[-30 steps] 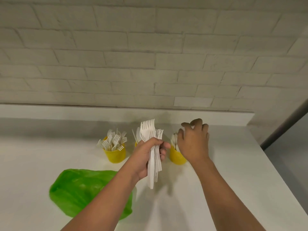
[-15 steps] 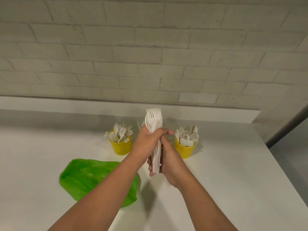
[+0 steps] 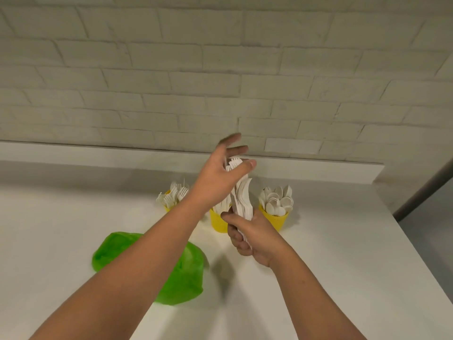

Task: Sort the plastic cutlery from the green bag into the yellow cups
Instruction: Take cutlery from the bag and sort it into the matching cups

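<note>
My right hand [image 3: 252,233] grips the handle end of a bundle of white plastic forks [image 3: 241,198], held upright above the counter. Fingers spread, my left hand [image 3: 219,179] is raised at the bundle's top and touches the fork heads. Behind them stand three yellow cups: the left cup [image 3: 168,207] holds forks, the middle cup [image 3: 219,223] holds white cutlery partly hidden by my hands, and the right cup [image 3: 275,220] holds spoons. The crumpled green bag [image 3: 181,278] lies on the counter under my left forearm.
The white counter [image 3: 331,266] ends at a right edge near a dark gap. A low white ledge [image 3: 98,155] and a pale brick wall rise behind the cups.
My right hand came off the spoon cup and took the fork bundle by its lower end. My left hand let go of the middle and opened up at the top.
</note>
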`<action>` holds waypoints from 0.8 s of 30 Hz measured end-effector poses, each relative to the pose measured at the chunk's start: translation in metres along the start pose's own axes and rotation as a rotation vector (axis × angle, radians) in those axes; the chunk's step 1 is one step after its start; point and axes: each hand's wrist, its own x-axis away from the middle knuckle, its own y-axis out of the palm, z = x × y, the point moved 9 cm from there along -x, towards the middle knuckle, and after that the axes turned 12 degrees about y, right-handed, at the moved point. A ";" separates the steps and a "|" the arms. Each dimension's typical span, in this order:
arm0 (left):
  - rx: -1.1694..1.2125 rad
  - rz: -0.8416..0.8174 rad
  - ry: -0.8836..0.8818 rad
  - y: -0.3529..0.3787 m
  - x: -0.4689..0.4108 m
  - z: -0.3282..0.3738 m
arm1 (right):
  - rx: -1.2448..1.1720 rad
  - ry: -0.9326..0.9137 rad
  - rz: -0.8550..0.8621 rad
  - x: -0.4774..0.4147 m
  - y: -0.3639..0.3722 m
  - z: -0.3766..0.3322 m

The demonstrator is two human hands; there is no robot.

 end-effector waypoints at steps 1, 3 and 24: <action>-0.095 -0.018 0.037 -0.001 -0.002 0.004 | -0.029 -0.034 -0.018 0.000 0.000 -0.004; -0.207 -0.016 0.088 0.000 -0.001 0.013 | -0.076 -0.072 -0.031 0.000 -0.002 -0.012; 0.017 -0.142 -0.030 0.007 -0.009 0.007 | -0.275 0.076 -0.610 0.011 0.020 0.006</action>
